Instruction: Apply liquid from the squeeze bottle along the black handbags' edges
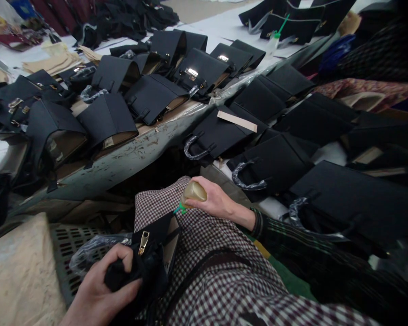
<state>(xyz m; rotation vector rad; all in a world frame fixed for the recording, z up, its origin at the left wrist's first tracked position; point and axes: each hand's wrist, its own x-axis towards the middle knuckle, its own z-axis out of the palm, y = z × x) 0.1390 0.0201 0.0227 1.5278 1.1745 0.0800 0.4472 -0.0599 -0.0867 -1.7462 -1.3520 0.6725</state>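
My left hand (105,283) is closed around bunched black material of a black handbag (153,231) resting on my lap. A gold zipper pull (143,242) hangs on the bag near my fingers, and its pale inside shows at the open edge. My right hand (214,198) grips a squeeze glue bottle (194,192) with yellowish contents. The bottle is tilted down to the left, its green nozzle (180,208) at the bag's upper corner; whether the tip touches cannot be told. Clear plastic wrap (95,249) sticks out left of the bag.
Several black handbags (114,115) crowd the worktable (136,156) ahead. More bags (275,158) with plastic-wrapped handles lie at the right. A second green-tipped bottle (274,43) stands farther back. A plastic crate (70,240) and a pale block (20,271) are at the lower left.
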